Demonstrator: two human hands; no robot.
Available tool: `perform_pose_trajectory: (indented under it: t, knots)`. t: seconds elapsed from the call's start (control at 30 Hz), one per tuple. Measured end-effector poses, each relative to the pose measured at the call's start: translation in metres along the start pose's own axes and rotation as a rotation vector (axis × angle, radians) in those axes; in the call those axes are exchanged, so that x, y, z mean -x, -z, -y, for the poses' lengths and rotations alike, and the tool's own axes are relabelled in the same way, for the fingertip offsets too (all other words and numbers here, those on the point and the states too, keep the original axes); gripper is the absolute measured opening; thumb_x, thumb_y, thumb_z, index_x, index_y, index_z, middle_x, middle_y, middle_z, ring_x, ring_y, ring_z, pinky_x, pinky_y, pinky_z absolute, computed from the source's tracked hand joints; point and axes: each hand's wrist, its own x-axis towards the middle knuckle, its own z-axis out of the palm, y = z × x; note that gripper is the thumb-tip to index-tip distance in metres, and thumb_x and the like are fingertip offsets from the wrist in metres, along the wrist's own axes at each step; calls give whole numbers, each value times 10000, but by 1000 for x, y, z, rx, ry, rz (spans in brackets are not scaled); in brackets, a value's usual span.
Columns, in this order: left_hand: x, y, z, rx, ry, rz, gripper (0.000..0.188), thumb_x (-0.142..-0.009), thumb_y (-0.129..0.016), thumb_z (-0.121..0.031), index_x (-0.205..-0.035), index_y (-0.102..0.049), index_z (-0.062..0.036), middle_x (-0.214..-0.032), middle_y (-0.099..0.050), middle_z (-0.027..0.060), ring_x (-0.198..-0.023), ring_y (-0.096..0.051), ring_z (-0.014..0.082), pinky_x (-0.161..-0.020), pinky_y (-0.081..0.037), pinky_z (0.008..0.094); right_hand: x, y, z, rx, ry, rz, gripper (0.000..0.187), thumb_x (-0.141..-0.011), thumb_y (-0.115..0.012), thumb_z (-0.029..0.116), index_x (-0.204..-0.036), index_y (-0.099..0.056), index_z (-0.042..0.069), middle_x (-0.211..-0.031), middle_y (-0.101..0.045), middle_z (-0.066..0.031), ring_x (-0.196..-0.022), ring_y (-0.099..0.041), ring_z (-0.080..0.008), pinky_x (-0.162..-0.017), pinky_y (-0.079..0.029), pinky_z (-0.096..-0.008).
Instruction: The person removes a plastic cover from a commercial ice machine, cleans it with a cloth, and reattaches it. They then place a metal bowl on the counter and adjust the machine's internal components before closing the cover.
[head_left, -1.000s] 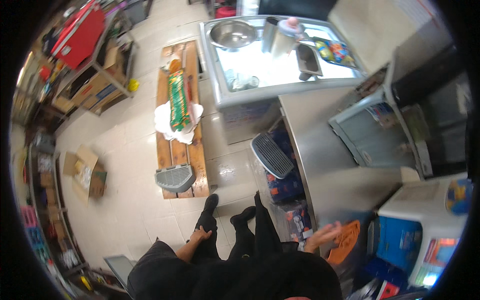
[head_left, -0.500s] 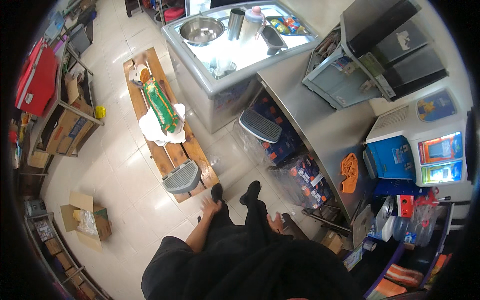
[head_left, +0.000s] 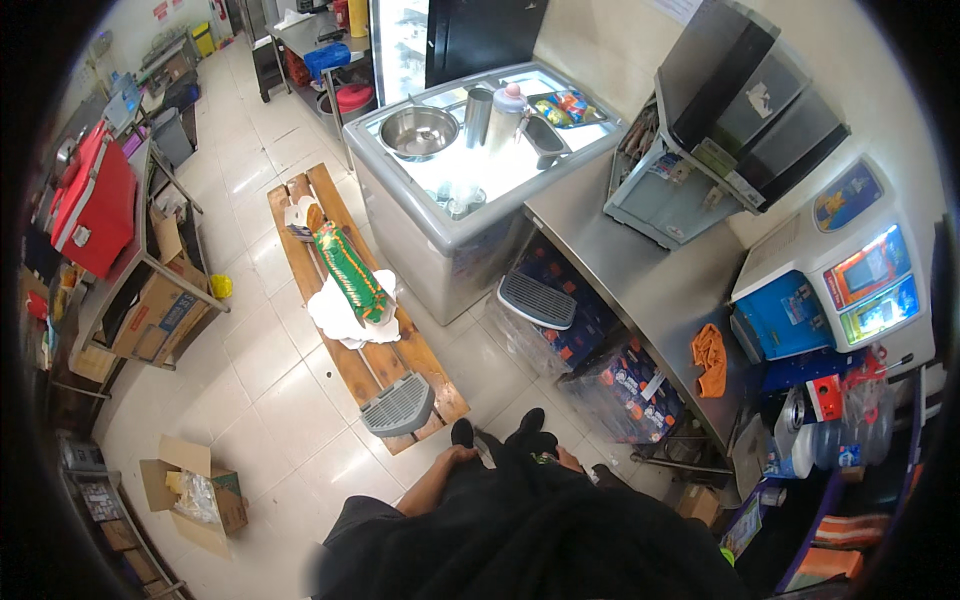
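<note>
My left hand [head_left: 456, 455] is low beside my left leg, close to the near end of the wooden slatted bench [head_left: 445, 405]. Its fingers are too small to make out. By my right leg is my right hand [head_left: 568, 460], partly covered by my dark clothing, its fingers unclear. Closest to my left hand on the bench is a grey slotted drip tray [head_left: 398, 404]. Farther along lies a green patterned package [head_left: 350, 272] on crumpled white wrapping [head_left: 335, 318]. A similar grey grille tray [head_left: 537, 299] rests on wrapped boxes to the right.
A lit chest freezer [head_left: 440, 235] stands beyond the bench, with a steel bowl [head_left: 420, 132] on top. At right a steel table [head_left: 640, 285] carries an orange cloth [head_left: 708, 360]. An open cardboard box [head_left: 195, 495] sits on the floor at left.
My view has tilted up, showing more of the room's far end. My left hand, spread before, has drawn in against my leg; my right hand has also come closer to my legs.
</note>
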Motion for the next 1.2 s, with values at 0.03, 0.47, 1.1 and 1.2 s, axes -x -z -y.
perform_pose_trajectory:
  t: [0.03, 0.47, 1.1, 1.2]
  knots:
    - [5, 2, -7, -85, 44, -107, 730, -760, -497, -617, -1135, -560, 6, -1224, -508, 202, -1181, -452, 324, -978, -355, 385, -1, 6, 6, -7, -43, 34, 697, -836, -472, 554, -1269, -406, 12, -1189, -530, -210, -1107, -508, -348, -908, -417, -402]
    - [240, 41, -183, 188, -389, 71, 546, -823, -533, -552, -869, -577, -9, -674, -541, 24, -581, -472, 86, -482, -393, 228, -45, 20, -3, -113, -6, -1, 483, -823, -472, 507, -819, -652, 59, -843, -644, -138, -835, -612, -279, -746, -455, -372]
    - [303, -130, -378, -1126, -656, 1036, 192, -819, -568, -7, -1001, -517, -37, -910, -516, 42, -841, -514, 119, -714, -467, 265, 22, 5, -60, -1373, -736, -923, 494, -865, -402, 437, -728, -630, 21, -705, -637, -130, -582, -619, -255, -649, -512, -372]
    - [302, -172, -284, -1288, -614, 1134, 161, -819, -573, -19, -957, -497, -51, -921, -524, 58, -853, -518, 144, -702, -450, 275, 58, -43, -80, -1472, -846, -1055, 448, -863, -421, 420, -880, -626, 22, -833, -633, -158, -697, -614, -274, -709, -498, -378]
